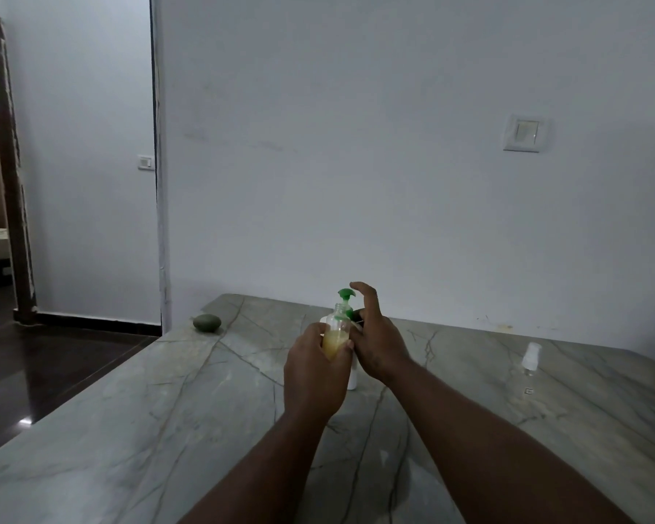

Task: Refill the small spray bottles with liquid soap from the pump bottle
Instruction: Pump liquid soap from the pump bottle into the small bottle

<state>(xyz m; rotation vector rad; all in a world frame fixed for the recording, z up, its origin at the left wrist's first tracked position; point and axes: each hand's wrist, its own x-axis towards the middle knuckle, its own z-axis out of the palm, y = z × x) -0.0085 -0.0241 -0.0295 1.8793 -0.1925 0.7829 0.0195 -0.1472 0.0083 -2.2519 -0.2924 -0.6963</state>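
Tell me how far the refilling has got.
Done: the uncapped bottle in the left hand is roughly half full of yellow soap. In hand: it is held at the green pump, with the right hand by the pump head. Left: finish and cap it, then fill the capped bottle standing to the right, which looks empty.

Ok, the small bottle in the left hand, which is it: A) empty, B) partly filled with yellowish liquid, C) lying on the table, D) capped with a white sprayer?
B: the small bottle gripped by the left hand is held up, its neck open and yellowish liquid in its lower part.
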